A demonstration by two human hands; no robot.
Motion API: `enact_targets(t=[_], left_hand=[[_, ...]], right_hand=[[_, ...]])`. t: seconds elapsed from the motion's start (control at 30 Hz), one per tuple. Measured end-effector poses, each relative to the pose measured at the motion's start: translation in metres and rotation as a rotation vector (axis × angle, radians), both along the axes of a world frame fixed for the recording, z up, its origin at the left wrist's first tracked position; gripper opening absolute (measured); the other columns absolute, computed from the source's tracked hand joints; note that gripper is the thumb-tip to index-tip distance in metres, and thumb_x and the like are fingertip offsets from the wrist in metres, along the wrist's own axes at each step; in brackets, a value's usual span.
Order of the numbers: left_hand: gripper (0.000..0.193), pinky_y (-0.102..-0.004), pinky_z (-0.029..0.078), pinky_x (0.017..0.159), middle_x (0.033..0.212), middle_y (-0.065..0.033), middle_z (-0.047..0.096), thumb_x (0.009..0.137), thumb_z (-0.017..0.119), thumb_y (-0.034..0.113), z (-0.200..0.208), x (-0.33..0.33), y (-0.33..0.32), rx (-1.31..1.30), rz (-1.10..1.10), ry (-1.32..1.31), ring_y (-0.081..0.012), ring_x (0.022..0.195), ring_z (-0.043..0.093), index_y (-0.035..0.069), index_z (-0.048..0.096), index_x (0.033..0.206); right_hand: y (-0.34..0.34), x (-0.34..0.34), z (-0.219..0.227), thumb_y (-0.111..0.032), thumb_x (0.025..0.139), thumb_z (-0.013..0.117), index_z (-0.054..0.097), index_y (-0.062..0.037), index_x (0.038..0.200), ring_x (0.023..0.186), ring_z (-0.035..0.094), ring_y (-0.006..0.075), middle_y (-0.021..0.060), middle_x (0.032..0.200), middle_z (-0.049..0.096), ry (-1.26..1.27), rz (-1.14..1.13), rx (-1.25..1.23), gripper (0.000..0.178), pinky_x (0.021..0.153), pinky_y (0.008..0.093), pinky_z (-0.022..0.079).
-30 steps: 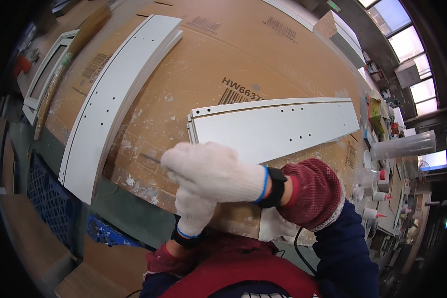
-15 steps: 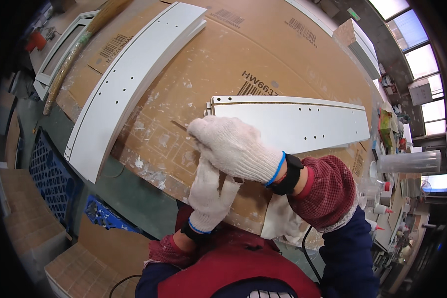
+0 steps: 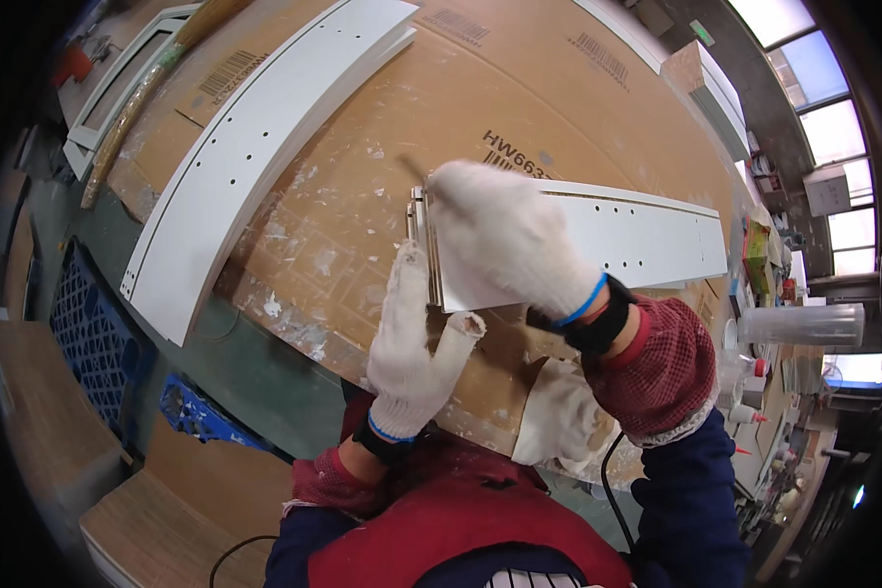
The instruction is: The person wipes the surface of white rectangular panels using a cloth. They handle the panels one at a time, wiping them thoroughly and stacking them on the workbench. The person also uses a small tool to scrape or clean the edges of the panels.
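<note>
My right hand [image 3: 510, 230], in a white knit glove, is closed over the left end of a stack of white drilled panels [image 3: 647, 230]. A thin brownish strip-like tool [image 3: 411, 168] sticks out past its fingers; motion blurs it and I cannot make out its kind. My left hand [image 3: 412, 338], gloved too, is open beside the stack's near left corner, fingers stretched along the end edges and thumb apart. Its fingertips are close to those edges; whether they touch is unclear. The right hand covers part of the top panel and its edge groove.
Another stack of curved white panels [image 3: 250, 147] lies to the left on the cardboard-covered table [image 3: 353, 196]. A white cloth [image 3: 559, 407] rests at the near edge. Blue plastic crates [image 3: 93, 333] stand at left below; a clear cylinder [image 3: 804, 324] and bottles are at right.
My right hand has moved up and away with the thin tool, onto the panel's left end. The left hand has come apart from it and opened beside the stack.
</note>
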State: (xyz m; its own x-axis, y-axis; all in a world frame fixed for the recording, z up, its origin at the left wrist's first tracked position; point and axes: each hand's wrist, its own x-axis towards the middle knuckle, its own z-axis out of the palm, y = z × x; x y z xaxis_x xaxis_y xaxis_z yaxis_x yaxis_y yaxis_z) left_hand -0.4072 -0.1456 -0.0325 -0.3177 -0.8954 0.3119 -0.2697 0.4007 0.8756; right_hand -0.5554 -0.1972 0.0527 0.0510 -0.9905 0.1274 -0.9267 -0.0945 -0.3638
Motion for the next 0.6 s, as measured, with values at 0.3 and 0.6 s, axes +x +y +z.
enact_targets(t=[0.3, 0.6], left_hand=[[0.060, -0.0345, 0.043, 0.098, 0.135, -0.0236, 0.048, 0.084, 0.065, 0.010, -0.008, -0.006, -0.003, 0.126, -0.041, 0.080, -0.0319, 0.122, 0.051, -0.006, 0.040, 0.137], [0.043, -0.0388, 0.034, 0.109, 0.140, -0.0167, 0.044, 0.096, 0.048, 0.010, -0.017, 0.029, -0.022, 0.418, 0.086, 0.652, -0.0260, 0.132, 0.040, -0.006, 0.042, 0.136]], right_hand=[[0.008, 0.016, -0.001, -0.008, 0.078, 0.060, 0.057, -0.0012, 0.088, 0.071, 0.064, 0.0351, 0.0176, 0.073, 0.060, -0.038, 0.224, 0.074, 0.012, 0.060, 0.0404, 0.052], [0.062, -0.008, -0.001, -0.017, 0.088, 0.057, 0.060, -0.0065, 0.091, 0.072, 0.062, 0.0324, 0.0131, 0.080, 0.062, -0.147, -0.012, -0.019, 0.011, 0.065, 0.0401, 0.050]])
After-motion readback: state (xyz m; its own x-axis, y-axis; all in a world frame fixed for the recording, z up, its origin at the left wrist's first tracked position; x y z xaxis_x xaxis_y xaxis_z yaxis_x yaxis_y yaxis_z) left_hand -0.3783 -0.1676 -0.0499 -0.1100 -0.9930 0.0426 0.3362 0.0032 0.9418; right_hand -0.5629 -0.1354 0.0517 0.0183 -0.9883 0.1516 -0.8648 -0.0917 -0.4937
